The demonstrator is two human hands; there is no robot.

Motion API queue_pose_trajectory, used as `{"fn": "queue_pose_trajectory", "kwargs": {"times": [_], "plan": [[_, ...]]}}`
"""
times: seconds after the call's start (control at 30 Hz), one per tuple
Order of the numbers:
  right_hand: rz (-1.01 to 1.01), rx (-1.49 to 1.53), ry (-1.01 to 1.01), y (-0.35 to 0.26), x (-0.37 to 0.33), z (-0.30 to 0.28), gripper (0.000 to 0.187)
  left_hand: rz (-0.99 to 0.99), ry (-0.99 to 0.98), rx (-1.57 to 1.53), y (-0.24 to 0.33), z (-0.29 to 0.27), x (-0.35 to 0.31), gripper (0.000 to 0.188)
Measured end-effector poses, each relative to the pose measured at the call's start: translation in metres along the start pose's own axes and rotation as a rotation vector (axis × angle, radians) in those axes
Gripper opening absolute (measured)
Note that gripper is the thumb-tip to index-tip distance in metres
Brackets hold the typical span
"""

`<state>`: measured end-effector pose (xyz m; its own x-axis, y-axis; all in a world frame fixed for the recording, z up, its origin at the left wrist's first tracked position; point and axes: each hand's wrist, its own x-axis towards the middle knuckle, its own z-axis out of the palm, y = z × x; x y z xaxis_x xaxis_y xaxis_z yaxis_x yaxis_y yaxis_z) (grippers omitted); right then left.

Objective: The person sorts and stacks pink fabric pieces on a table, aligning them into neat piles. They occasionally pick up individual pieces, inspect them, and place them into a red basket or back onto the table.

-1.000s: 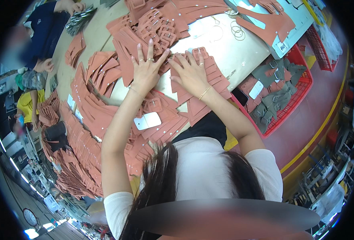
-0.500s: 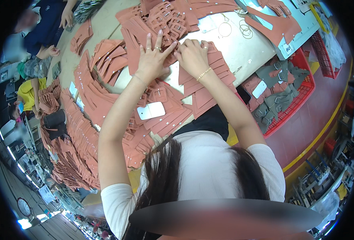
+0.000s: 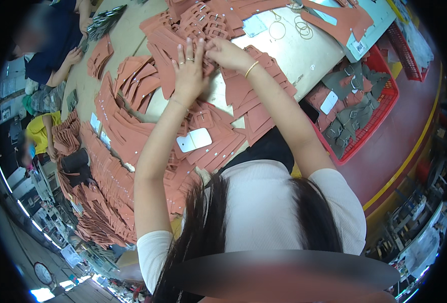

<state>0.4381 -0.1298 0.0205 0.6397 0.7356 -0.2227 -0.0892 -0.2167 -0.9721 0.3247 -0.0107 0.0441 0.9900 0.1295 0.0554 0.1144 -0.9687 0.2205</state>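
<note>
Terracotta straps lie beneath the left hand, fingers fanned wide; beside their buckles, the right hand curls (its grip I cannot tell).

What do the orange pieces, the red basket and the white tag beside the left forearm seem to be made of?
Orange pieces: probably leather or imitation leather, matt; thin, flat, cleanly cut. Red basket: likely moulded plastic, slightly shiny; its walls have a regular grid of openings. White tag: card or plastic, smooth; it looks flat and stiff, but which is unclear.
</note>
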Motion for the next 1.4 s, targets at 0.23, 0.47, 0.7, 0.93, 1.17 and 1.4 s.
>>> {"fn": "queue_pose_trajectory", "kwargs": {"times": [0.23,0.47,0.7,0.93,1.17,1.4], "plan": [[0.056,-0.575,0.185,-0.005,0.000,-0.043,0.027,-0.010,-0.053,-0.459,-0.035,-0.026,0.014,0.078],[0.184,0.127,0.247,0.018,0.018,-0.015,0.043,0.028,-0.112,-0.398,-0.043,-0.035,0.021,0.070],[0.069,0.554,0.041,-0.055,0.012,-0.014,0.065,-0.091,-0.086,-0.606,-0.039,-0.041,0.030,0.081],[0.078,0.669,-0.059,-0.075,0.028,-0.010,0.064,-0.318,-0.022,-0.505,-0.040,-0.059,0.046,0.067],[-0.206,-0.022,0.469,-0.007,0.031,-0.042,0.023,-0.193,-0.111,-0.339,-0.055,-0.066,0.063,0.065],[-0.012,-0.322,0.276,0.005,-0.007,-0.046,0.042,-0.164,-0.271,-0.420,-0.118,-0.089,0.100,0.074]]}}
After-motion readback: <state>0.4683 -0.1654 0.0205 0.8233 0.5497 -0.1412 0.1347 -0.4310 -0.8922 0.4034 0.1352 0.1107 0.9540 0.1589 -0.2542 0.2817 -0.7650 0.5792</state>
